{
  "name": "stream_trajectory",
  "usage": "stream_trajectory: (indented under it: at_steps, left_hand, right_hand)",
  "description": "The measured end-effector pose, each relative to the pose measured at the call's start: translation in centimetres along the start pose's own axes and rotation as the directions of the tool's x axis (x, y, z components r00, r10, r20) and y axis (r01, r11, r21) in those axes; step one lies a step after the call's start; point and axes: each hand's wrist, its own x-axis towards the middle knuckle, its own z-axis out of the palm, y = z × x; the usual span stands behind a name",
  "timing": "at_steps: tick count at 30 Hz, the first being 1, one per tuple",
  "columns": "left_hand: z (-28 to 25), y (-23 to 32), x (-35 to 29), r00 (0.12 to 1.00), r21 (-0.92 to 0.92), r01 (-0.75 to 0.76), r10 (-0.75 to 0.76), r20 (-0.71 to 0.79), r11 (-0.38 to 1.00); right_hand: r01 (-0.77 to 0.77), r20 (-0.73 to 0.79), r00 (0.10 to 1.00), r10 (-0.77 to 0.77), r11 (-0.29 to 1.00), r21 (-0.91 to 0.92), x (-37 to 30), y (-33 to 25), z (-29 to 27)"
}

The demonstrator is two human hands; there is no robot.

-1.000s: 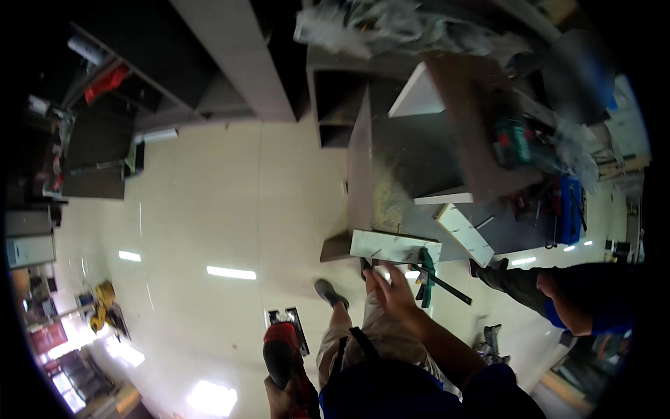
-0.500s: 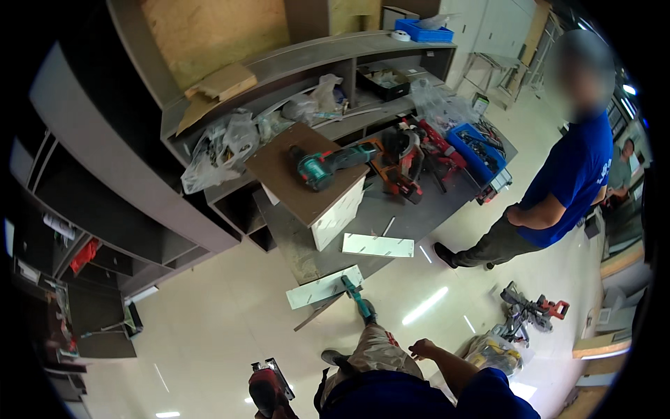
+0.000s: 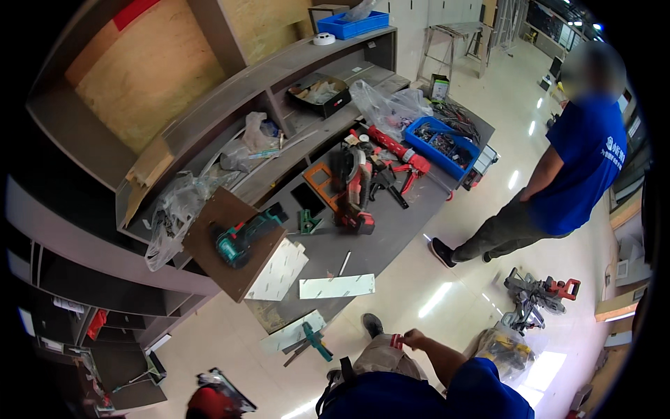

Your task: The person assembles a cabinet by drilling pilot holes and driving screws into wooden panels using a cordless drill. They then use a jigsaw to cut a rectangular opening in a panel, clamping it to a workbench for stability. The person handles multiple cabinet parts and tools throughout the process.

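At the lower left a red jigsaw (image 3: 215,398) with a metal base plate hangs above the floor, carried on my left side. My left hand's fingers are hidden behind its body and the frame edge. My right hand (image 3: 414,339) is beside my thigh, loosely curled, next to a red patch on my light trousers (image 3: 382,357). No tool shows in it. Ahead of me, a green-and-black clamp (image 3: 317,341) sits on a white-faced board (image 3: 296,334) at the table's near end. A second white strip (image 3: 337,286) lies farther along the grey table (image 3: 412,223).
A teal cordless tool (image 3: 241,241) rests on a brown box-like cabinet (image 3: 209,223). Beyond lie a red-and-black saw (image 3: 357,188), a red caulking gun (image 3: 398,146) and a blue bin (image 3: 443,150). At right stands a person in blue (image 3: 586,160); a mitre saw (image 3: 534,297) is on the floor.
My view has turned to the right and nearer the table. The jigsaw has shifted left and down in the picture. My right hand has drawn closer to my thigh.
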Motion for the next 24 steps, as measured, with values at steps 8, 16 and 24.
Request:
stream_trajectory:
  at_steps: [8, 16, 24]
  left_hand:
    - [4.5, 6.9, 1.6, 0.97, -0.148, -0.206, 0.221, 0.098, 0.967]
    - [7.2, 8.3, -1.4, 0.853, -0.344, -0.285, 0.4, 0.334, 0.895]
    - [17.5, 6.2, -3.9, 0.624, -0.414, -0.054, 0.354, 0.697, 0.909]
  right_hand:
    - [0.579, -0.105, 0.804, -0.586, 0.81, -0.088, 3.4, -4.0, -10.3]
    - [0.75, -0.073, 0.396, -0.916, 0.276, 0.601, -23.7, -27.5, -8.0]
    - [0.847, -0.266, 0.402, -0.876, 0.245, 0.471, -25.2, -24.9, -6.6]
